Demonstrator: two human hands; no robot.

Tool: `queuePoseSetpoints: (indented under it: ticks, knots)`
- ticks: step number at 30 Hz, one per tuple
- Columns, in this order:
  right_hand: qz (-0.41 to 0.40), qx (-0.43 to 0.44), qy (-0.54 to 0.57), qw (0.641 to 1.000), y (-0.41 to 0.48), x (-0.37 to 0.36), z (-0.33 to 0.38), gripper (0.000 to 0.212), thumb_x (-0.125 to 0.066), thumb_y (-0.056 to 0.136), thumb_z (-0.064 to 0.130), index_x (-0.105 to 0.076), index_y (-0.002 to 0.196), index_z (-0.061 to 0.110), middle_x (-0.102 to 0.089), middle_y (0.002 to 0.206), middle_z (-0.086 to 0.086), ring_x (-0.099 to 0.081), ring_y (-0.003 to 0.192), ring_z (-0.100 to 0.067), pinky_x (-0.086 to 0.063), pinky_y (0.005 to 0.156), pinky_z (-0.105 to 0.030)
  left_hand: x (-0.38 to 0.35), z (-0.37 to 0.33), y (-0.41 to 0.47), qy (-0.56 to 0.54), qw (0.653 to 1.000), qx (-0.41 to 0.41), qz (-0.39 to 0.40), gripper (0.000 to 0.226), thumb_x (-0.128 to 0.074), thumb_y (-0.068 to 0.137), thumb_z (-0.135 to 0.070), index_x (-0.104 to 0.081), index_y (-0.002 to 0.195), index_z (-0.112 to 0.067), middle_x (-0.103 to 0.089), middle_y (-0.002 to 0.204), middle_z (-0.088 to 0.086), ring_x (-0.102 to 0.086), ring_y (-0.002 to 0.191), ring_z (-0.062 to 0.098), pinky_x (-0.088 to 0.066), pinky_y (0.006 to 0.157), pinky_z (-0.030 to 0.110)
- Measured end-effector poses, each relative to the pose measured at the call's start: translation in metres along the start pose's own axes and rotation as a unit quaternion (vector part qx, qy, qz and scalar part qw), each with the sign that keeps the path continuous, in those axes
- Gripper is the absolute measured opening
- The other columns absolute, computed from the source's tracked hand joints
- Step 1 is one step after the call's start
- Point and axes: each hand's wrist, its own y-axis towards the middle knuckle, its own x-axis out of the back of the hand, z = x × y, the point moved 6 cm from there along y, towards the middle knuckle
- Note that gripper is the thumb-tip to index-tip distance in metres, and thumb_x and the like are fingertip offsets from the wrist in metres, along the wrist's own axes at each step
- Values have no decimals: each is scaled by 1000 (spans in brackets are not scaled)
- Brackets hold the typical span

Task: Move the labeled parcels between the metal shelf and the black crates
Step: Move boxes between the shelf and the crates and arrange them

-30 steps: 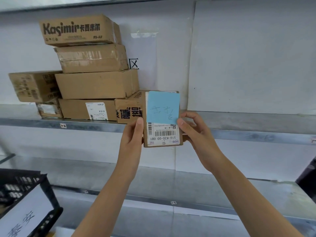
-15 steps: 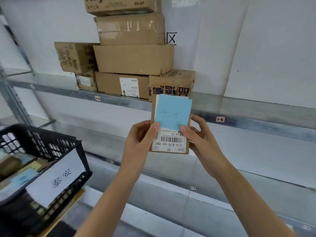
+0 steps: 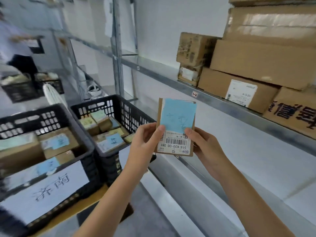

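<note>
I had left hand point(image 3: 145, 140) and right hand point(image 3: 206, 147) pinching the parcel point(image 3: 177, 119); black crates point(image 3: 130, 113) sat left of grip, cartons point(image 3: 256, 65) on shelf point(image 3: 171, 79) upper-right.

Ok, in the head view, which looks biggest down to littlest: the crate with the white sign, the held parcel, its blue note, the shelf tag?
1. black crate with the white sign, even partly cut off
2. parcel
3. blue note, covering only part of the parcel
4. shelf tag, though it sits farther back
</note>
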Motion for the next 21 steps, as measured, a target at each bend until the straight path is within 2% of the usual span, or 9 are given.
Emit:
queuePoseSetpoints:
  ticks: [3,6,10,14,17,19,21]
  knots:
    - [51,-23,17,998,38,-49,-14,41,-75,83,38,-71,119,20,-76,110,-7,-73,103,-25,-61,82,-33,52,2,17,18,999,11,-43,51,-67,78,-53,-60,116,-20,-73,105,-4,-71,94,10,-56,69,21]
    - [92,-37,11,995,71,-95,-22,39,-78,79,41,-75,114,25,-76,113,-9,-72,105,-27,-60,87,-39,99,5,31,30,997,26,-73,40,-66,82,-50,-59,112,-25,-74,102,-9,-71,93,8,-57,68,20]
    - [120,-47,-7,992,106,-138,-34,45,-78,72,49,-76,112,27,-76,110,-7,-74,99,-24,-60,75,-30,147,10,48,69,993,33,-90,29,-63,89,-45,-62,112,-29,-73,101,-17,-69,94,-1,-54,70,13]
    - [127,-73,1,989,133,-165,-51,49,-76,78,42,-72,120,17,-75,113,-11,-71,105,-29,-60,87,-40,183,20,61,117,987,37,-100,29,-57,94,-44,-63,119,-30,-72,105,-16,-64,97,-9,-49,72,6]
    - [136,-99,-4,986,148,-181,-64,50,-71,76,43,-72,119,18,-75,112,-11,-70,108,-30,-57,93,-47,201,27,70,141,983,41,-112,38,-55,97,-43,-61,129,-24,-69,114,-14,-61,99,-12,-47,73,3]
    - [140,-111,-5,984,162,-190,-72,50,-72,75,43,-73,119,18,-76,111,-10,-70,108,-28,-58,91,-47,210,32,80,144,981,48,-119,39,-54,97,-41,-60,131,-22,-69,116,-13,-61,101,-10,-47,75,4]
    - [146,-123,1,982,179,-197,-78,50,-73,74,42,-73,119,20,-76,111,-10,-72,104,-25,-61,80,-41,219,37,95,146,980,53,-128,37,-53,98,-39,-60,131,-22,-69,115,-14,-61,101,-9,-47,75,4]
